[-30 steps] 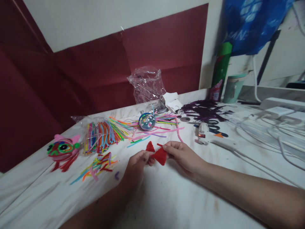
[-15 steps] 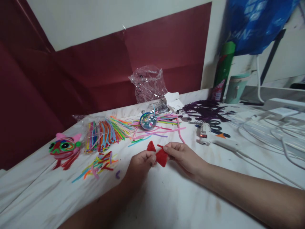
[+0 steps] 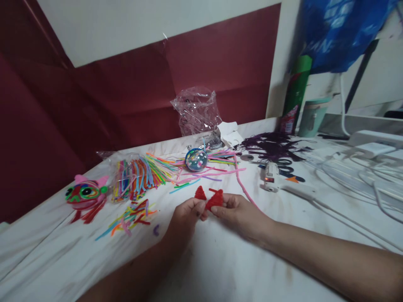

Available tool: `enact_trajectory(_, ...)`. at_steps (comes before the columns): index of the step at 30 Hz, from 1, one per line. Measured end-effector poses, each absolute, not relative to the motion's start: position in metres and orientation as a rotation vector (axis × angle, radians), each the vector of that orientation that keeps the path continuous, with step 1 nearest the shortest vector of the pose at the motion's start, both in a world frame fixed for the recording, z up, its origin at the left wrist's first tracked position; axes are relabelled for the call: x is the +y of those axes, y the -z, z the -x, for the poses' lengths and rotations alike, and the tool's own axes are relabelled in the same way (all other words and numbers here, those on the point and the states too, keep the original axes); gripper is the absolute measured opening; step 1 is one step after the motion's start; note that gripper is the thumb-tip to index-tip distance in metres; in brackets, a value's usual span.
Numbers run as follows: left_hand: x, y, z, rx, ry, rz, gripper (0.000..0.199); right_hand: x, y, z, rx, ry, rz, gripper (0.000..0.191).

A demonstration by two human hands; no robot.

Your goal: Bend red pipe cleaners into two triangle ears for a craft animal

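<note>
My left hand (image 3: 188,213) is closed, its thumb and fingers pinching a small red triangle of pipe cleaner (image 3: 200,193) whose tip points up. Close beside it, my right hand (image 3: 235,213) grips a second red pipe-cleaner piece (image 3: 216,199), flat and roughly triangular, with a short straight end sticking out to its upper left. Fingers partly cover both pieces. The two hands nearly meet above the white marbled table (image 3: 220,264). Behind my right hand runs a long pink pipe cleaner (image 3: 242,184).
A pipe-cleaner frog-like figure (image 3: 85,195), a bagged bundle of pipe cleaners (image 3: 135,176) and cut scraps (image 3: 129,220) lie left. A decorated clear ball (image 3: 196,160) sits behind. A white glue gun (image 3: 271,176), scissors (image 3: 285,165), purple strands (image 3: 270,144) and cables (image 3: 349,167) occupy the right.
My right hand has turned its red piece, so the point that faced down now faces up. Its thumb has shifted to the lower front of the piece. My left hand is nearly still.
</note>
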State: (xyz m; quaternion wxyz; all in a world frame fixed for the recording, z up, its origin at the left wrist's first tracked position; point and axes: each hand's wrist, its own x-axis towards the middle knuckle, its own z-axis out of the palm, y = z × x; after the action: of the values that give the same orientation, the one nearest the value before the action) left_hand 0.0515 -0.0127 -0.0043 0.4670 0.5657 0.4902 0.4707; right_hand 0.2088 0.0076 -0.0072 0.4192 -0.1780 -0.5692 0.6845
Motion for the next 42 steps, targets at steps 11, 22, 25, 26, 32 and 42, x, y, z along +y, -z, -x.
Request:
enact_trajectory(11, -0.007, 0.005, -0.05, 1.178, -1.264, -1.202, 0.019, 0.01, 0.011, -0.208, -1.207, -1.666, 0.768, 0.031)
enact_trajectory(22, 0.001, 0.002, -0.044, 1.349, -1.417, -1.34, 0.015, 0.047, 0.019, -0.226, -1.637, -1.076, 1.21, 0.017)
enact_trajectory(25, 0.005, -0.003, -0.04, 1.409, -1.453, -1.315, 0.016, 0.061, 0.021, -0.237, -1.74, -0.875, 1.341, 0.01)
enact_trajectory(26, 0.006, -0.004, -0.039, 1.437, -1.429, -1.324, 0.016, 0.063, 0.02, -0.24, -1.775, -0.8, 1.379, 0.011)
enact_trajectory(32, 0.021, -0.004, -0.034, 1.578, -1.139, -1.446, 0.012, 0.066, 0.0, -0.256, -1.979, -0.411, 1.54, 0.015)
enact_trajectory(42, 0.059, 0.005, -0.025, 1.549, -0.862, -2.194, 0.025, 0.061, 0.013, -0.235, -2.29, -0.119, 1.464, 0.034)
